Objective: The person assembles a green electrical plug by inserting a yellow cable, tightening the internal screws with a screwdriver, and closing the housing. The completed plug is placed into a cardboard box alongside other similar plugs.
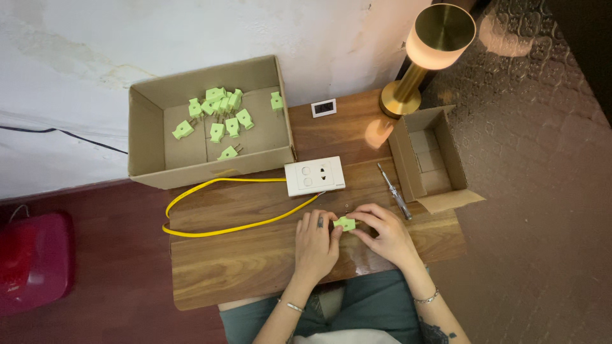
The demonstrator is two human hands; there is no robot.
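Left hand [317,237]: it rests on the bench [255,255], fingers curled, and pinches the left end of a green plug [345,223].
Right hand [382,232]: it closes on the right end of the same plug, with the thumb below and the fingers over the top.
Plug in hand: it is near the middle of the bench, just in front of the person, between both hands. It is partly hidden, so I cannot tell if it is whole or in parts.
Small part: one or two dark specks [346,206] lie on the bench just beyond the hands, maybe screws. They are too small to be sure.
Screwdriver [394,190]: it lies on the bench to the right of the hands and no hand touches it.
Left box [146,127]: far left, open, with about a dozen more green plugs [220,111] loose inside.
Right box [424,156]: far right, open. I see only cardboard inside and no plug.
Socket plate [313,176]: white, beyond the hands, with a yellow cable [217,210] that loops to the left.
Lamp [433,44]: far right, lit.
Progress: I judge the work is at an early stage. Only one plug is out and being handled, the pile in the left box waits, and nothing shows in the right box.
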